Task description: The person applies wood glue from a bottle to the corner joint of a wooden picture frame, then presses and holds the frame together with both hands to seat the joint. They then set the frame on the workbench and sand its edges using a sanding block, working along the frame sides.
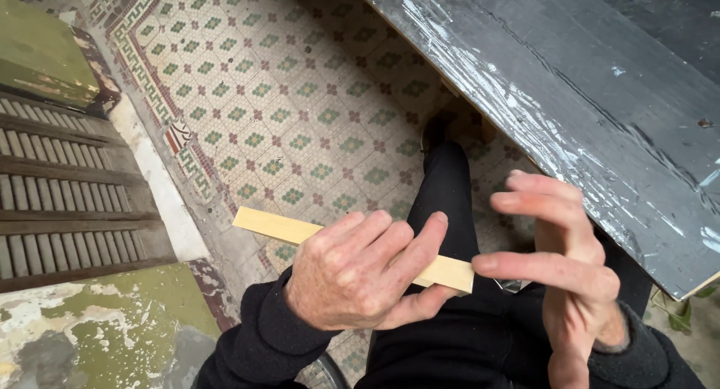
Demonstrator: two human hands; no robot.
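My left hand point(360, 273) grips a thin pale wooden slat point(271, 227) across its middle, holding it level over my lap; the slat's left end sticks out and its right end shows past my fingers. My right hand point(566, 273) is beside it with fingers spread, the index fingertip touching the slat's right end. Both arms are in dark sleeves, and a dark trouser leg point(448, 190) runs down to a brown shoe point(439, 128) on the floor.
A black board wrapped in clear film point(600, 96) slants across the upper right, close to my right hand. Patterned mosaic tile floor point(285, 96) lies below. A louvred wooden shutter with peeling green paint point(67, 194) stands at the left.
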